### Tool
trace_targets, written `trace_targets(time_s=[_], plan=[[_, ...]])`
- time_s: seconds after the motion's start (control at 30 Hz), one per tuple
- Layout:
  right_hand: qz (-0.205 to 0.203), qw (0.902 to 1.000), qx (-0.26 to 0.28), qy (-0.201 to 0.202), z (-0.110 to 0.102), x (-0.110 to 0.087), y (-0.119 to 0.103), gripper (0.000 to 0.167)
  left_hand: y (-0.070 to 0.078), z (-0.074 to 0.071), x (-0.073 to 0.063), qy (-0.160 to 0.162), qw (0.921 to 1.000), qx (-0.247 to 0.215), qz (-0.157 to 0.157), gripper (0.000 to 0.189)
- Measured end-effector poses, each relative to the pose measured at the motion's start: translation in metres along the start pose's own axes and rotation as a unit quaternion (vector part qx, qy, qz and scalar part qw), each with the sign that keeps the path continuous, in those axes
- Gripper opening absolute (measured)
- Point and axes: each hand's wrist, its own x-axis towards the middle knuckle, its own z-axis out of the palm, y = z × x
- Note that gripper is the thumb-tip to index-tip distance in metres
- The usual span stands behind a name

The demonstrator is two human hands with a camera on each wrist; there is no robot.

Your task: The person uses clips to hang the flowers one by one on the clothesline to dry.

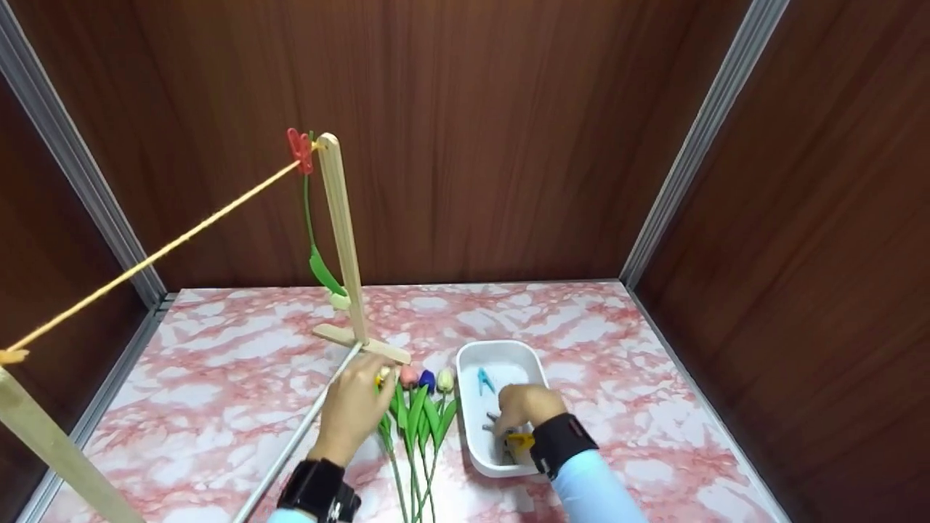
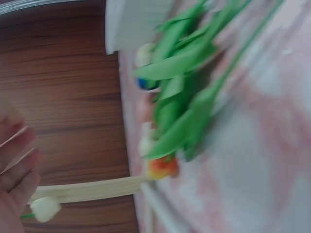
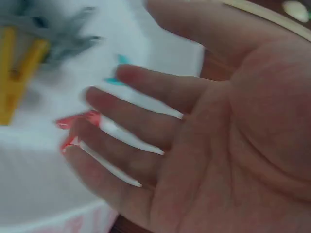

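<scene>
My left hand [image 1: 354,407] hovers with loose fingers over the heads of several artificial tulips [image 1: 418,418] with green leaves. The orange-yellow tulip [image 2: 163,167] lies nearest the wooden post, partly hidden by that hand in the head view. Over the white tub [image 1: 465,378], my right hand [image 1: 529,407] reaches down with spread, bent fingers and an empty palm, as the right wrist view shows. Inside the tub lie a blue clothespin [image 1: 485,380], a yellow clothespin [image 3: 17,73], a red clothespin [image 3: 80,124] near the fingertips, and grey clothespins [image 3: 58,36].
A yellow rope [image 1: 156,254] runs between two wooden posts [image 1: 341,225]. On it a red clothespin [image 1: 300,151] holds a white tulip [image 1: 339,300] hanging head down. A white rod [image 1: 290,443] runs along the marbled table [image 1: 596,327]; brown panels stand around.
</scene>
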Motion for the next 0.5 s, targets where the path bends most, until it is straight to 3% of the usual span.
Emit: trace_targets(time_s=[0.17,0.5], plan=[[0.001,0.9987,-0.021,0.046,0.022,0.008,0.000,0.029,-0.005,0.009,-0.021,-0.054,0.9977,-0.011,-0.040,0.010],[-0.033,0.9935,-0.068,0.085,0.029,0.019,0.000,0.022,-0.009,0.010,-0.040,-0.098,0.9881,-0.043,-0.110,0.012]])
